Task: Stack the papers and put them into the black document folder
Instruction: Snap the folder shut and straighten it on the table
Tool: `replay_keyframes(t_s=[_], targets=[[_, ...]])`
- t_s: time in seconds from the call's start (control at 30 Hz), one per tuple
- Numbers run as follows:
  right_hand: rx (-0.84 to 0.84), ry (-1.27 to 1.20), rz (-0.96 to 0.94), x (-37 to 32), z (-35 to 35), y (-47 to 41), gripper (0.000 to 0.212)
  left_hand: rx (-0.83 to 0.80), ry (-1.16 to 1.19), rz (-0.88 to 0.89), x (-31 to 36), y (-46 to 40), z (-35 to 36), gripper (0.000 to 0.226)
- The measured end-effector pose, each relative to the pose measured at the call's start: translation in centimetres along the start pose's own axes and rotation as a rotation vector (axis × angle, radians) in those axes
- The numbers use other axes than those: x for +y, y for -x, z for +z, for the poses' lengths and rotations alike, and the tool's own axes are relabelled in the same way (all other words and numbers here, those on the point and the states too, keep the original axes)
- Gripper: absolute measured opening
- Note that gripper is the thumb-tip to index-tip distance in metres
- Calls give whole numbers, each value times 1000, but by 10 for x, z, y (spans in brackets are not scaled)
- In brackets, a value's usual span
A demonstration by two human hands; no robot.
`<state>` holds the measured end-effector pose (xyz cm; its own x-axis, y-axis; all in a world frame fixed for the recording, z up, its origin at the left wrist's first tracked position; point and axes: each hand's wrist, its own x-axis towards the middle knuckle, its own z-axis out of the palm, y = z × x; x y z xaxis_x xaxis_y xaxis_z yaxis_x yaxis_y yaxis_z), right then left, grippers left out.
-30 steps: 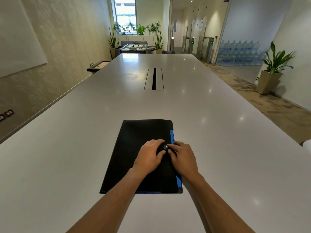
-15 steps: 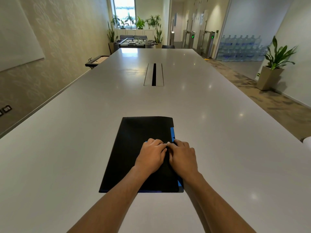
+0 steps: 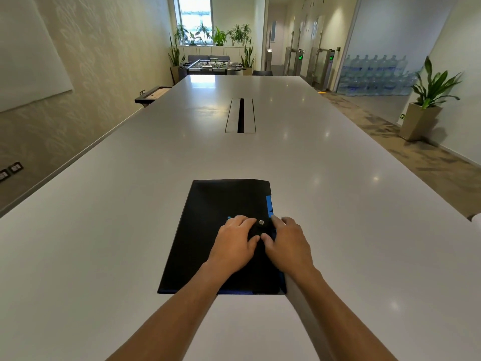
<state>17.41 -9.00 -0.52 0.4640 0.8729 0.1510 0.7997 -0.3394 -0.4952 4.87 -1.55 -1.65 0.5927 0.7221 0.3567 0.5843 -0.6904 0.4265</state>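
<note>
- Head view: the black document folder (image 3: 221, 235) lies flat on the white conference table (image 3: 338, 204), in the lower middle of the frame, its long side running away from the person.
- A blue edge (image 3: 269, 204) shows along the folder's right side and along its near edge. Whether that is the folder's lining or the papers inside, I cannot tell. No loose papers are visible on the table, so the stack is probably already inside.
- The left hand (image 3: 233, 246) rests palm down on the folder's right half, fingers curled, thumb tip meeting the right thumb. It seems to pin the cover flat so the flap lines up.
- The right hand (image 3: 289, 246) sits just beside it at the folder's right edge, fingers bent over the flap. Neither hand lifts anything; both press down.
- Between the two sets of fingertips sits a round snap button (image 3: 261, 222) with a metal centre, on a small black tab. The hands frame it, which suggests the closing step: pressing the snap shut.
- Whether the snap is already engaged cannot be read from here.
- A cable slot (image 3: 240, 115) lies further up the table, well apart from the folder.
- A potted plant (image 3: 429, 100) stands at the right edge of the frame.
</note>
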Motion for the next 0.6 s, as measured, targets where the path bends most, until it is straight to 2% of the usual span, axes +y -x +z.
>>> replay_keyframes(t_s=[0.13, 0.2, 0.3, 0.4, 0.5, 0.6], targets=[[42, 54, 92, 5, -6, 17, 48, 137, -245, -239, -5, 14, -22, 53], [54, 93, 101, 5, -7, 23, 47, 127, -295, -417, -12, 16, -36, 58], [22, 77, 123, -1, -8, 25, 48, 2, -219, -613, -20, 18, -48, 70], [-18, 10, 162, -5, -10, 21, 51, -66, -190, -657, -21, 19, -51, 76], [-52, -192, 265, 1, -17, 17, 61, -15, -77, -696, -27, 18, -60, 78], [-104, -441, 305, 9, -25, 15, 51, 72, 282, -792, -37, 14, -76, 65]])
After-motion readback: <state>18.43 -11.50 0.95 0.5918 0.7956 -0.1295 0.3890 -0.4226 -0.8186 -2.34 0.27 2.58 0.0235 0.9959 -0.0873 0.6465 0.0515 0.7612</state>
